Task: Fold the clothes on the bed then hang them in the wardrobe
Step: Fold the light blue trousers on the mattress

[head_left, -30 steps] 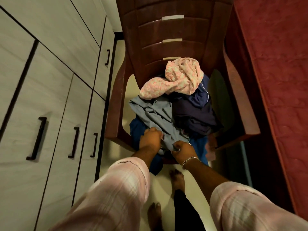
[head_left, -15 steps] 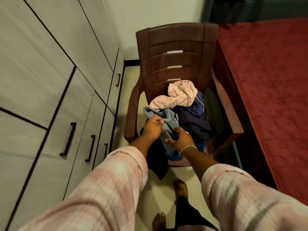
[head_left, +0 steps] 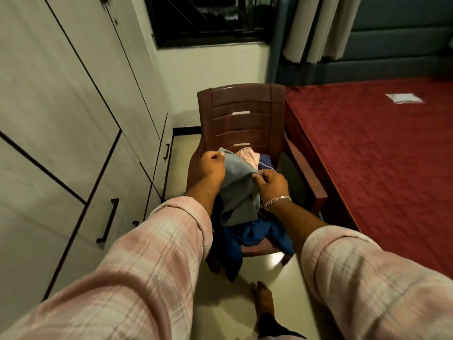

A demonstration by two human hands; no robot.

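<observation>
Both hands are clamped on a grey garment (head_left: 239, 190), lifted off the heap on a brown plastic chair (head_left: 241, 111). The left hand (head_left: 210, 171) grips the cloth's upper left edge in a fist, fingers curled round the fabric. The right hand (head_left: 272, 184) pinches the opposite edge between thumb and fingers, with a silver bracelet (head_left: 277, 201) at the wrist. The 2 hands sit near each other, the grey cloth stretched between them and hanging down below.

Under the grey piece, on the chair seat, lies a blue garment (head_left: 247, 238) that spills over the front edge towards the floor. Behind the hands a pink garment (head_left: 247, 157) and a dark navy one (head_left: 266, 163) rest against the chair back.

Both forearms wear pink plaid sleeves (head_left: 152, 253). A bare foot (head_left: 263, 296) stands on the pale floor (head_left: 220, 303) just in front of the chair.

The wardrobe (head_left: 61, 119), with pale doors and black handles, fills the left side. The bed (head_left: 380, 155), under a red cover, stands just to the right of the chair, with a small white item (head_left: 404, 98) on it, too blurred to tell what. A dark window (head_left: 208, 18) and a curtain (head_left: 318, 28) are on the far wall
</observation>
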